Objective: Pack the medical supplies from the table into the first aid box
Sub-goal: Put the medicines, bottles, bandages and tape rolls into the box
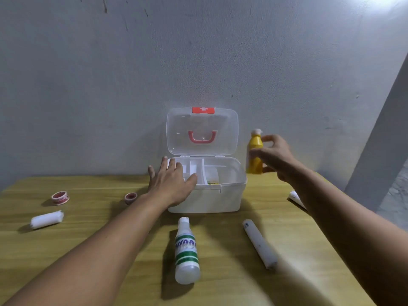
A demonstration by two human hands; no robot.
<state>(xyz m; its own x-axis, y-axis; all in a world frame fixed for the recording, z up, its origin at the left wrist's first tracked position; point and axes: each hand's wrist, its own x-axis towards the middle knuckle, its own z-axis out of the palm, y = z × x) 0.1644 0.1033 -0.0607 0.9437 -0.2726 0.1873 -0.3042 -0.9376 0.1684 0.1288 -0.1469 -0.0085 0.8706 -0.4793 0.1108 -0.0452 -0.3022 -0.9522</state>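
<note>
a person's left hand (171, 184) lies flat and unclenched on the open first aid box (220, 195), apparently steadying it, as the right hand (274, 157) grasps an upright yellow bottle (255, 151) just right of it.

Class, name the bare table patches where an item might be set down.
Free: the near-left corner below the white gauze roll, and between the green-striped clear bottle and long white tube. Crowded: around the white first aid box.
</note>
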